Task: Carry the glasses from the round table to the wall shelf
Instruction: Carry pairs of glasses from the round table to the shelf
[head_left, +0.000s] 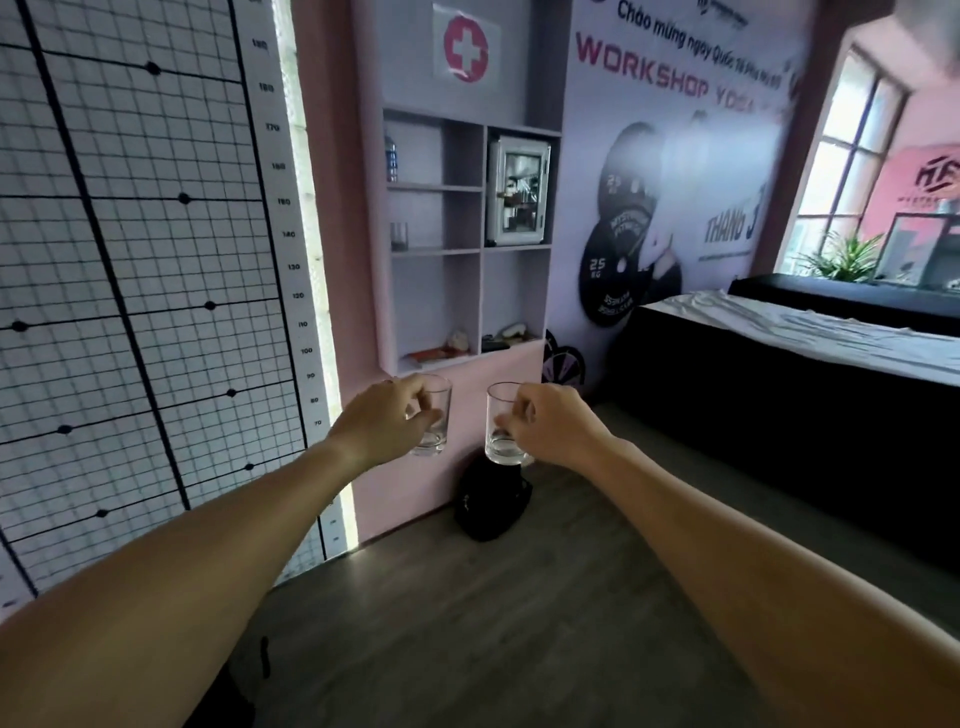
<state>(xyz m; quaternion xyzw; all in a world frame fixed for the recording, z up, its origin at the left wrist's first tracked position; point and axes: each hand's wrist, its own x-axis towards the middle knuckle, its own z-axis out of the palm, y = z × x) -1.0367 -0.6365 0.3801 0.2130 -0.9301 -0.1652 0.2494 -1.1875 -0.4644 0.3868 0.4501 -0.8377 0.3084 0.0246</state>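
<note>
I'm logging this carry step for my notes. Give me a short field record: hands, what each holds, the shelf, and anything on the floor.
left hand: grips a clear glass, upright
right hand: grips a second clear glass, upright
wall shelf: ahead, above the hands; one glass on shelf in the middle left compartment
cabinet: small glass-door box in the upper right compartment
floor: black bag by the wall

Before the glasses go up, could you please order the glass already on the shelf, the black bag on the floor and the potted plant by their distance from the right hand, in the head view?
From the right hand:
1. Black bag, on the floor just below the hand.
2. Glass on the shelf, up and left in a middle compartment.
3. Potted plant, far right by the window.
</note>
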